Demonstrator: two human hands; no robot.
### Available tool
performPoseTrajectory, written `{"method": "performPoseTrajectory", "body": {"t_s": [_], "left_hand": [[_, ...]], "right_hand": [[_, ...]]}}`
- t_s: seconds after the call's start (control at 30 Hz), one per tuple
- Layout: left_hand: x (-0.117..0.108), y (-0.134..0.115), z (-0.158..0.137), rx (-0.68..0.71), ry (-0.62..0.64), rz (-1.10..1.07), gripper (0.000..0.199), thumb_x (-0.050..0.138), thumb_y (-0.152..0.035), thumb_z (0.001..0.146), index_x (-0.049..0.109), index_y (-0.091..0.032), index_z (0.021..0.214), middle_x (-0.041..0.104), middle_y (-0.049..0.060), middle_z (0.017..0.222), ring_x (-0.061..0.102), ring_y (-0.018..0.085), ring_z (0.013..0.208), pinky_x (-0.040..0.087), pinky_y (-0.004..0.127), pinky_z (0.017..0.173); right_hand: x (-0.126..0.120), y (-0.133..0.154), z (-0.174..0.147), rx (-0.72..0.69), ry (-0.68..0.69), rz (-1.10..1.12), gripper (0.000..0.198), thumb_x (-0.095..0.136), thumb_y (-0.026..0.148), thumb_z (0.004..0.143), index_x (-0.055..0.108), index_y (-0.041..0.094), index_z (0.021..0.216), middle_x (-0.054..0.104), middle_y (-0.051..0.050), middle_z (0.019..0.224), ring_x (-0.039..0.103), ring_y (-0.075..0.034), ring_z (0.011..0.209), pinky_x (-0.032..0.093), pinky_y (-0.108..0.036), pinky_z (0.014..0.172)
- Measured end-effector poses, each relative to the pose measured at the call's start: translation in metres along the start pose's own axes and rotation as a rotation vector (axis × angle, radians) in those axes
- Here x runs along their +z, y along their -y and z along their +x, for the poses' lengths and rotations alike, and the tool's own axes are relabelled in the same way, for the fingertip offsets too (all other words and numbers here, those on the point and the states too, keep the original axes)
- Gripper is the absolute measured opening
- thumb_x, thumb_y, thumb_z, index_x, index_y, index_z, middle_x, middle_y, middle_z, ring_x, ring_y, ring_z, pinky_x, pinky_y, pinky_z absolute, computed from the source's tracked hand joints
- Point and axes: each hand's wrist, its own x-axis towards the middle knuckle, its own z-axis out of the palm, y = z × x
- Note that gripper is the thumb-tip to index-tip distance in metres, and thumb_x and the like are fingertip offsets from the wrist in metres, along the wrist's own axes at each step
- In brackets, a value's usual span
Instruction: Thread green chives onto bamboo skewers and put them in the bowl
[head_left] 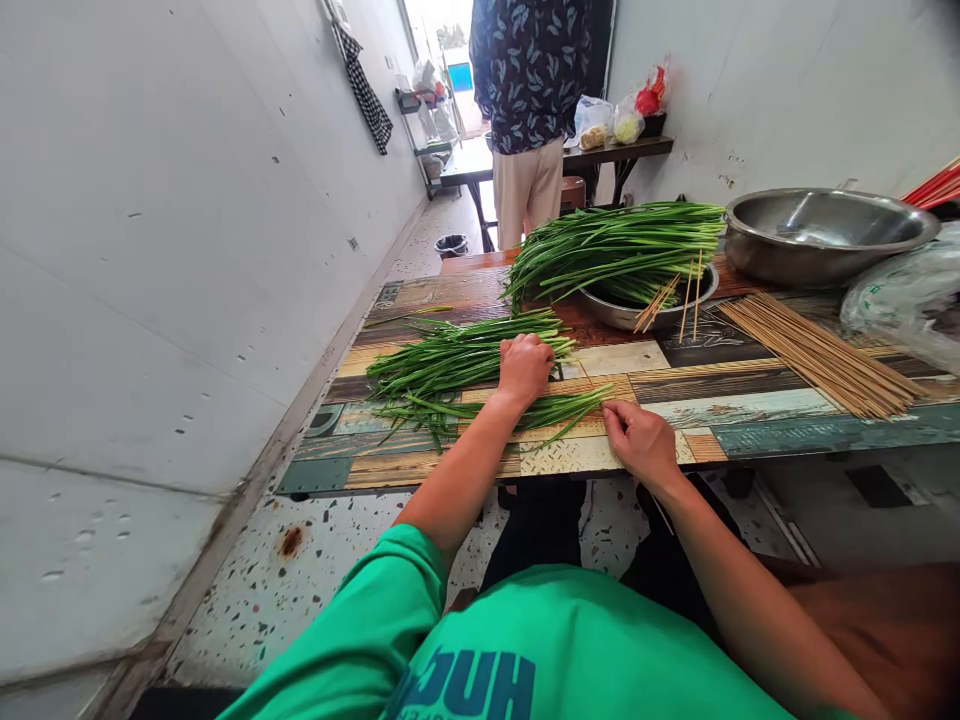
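Observation:
A loose pile of garlic chives lies on the table with its pale cut ends to the right. My left hand is closed at those ends, its fingertips partly hidden. Closer to me, a smaller bunch of chives reaches toward my right hand. That hand pinches a thin bamboo skewer, whose tip shows beyond the fingers and whose other end sticks out below the wrist. Behind, a large heap of chives rests over a metal bowl, with several skewers through the stalk ends.
Loose bamboo skewers lie at the right on the patterned table. Beyond them are a big steel basin and a clear plastic bag. A person stands at a table farther back, near a bin.

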Motion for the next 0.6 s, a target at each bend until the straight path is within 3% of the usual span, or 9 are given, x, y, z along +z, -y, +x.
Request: {"method": "performPoseTrajectory", "body": {"t_s": [0.17,0.6], "left_hand": [[0.001,-0.008,0.0,0.077,0.041,-0.083,0.026,0.045,-0.023,0.092,0.07,-0.019,0.094,0.071,0.008,0.099,0.06,0.023,0.101,0.034,0.038,0.094],[0.012,-0.007,0.003,0.024,0.012,-0.237,0.022,0.053,-0.025,0.088,0.071,-0.023,0.099,0.072,0.005,0.105,0.061,0.022,0.105,0.037,0.038,0.094]], "right_hand": [[0.0,0.0,-0.001,0.011,0.004,0.001,0.03,0.046,0.032,0.086,0.073,0.021,0.095,0.073,-0.005,0.077,0.064,-0.018,0.069,0.036,-0.026,0.059],[0.001,0.0,0.001,-0.001,0.006,-0.013,0.031,0.046,0.032,0.086,0.073,0.021,0.094,0.073,-0.005,0.077,0.064,-0.017,0.066,0.036,-0.026,0.058]]}}
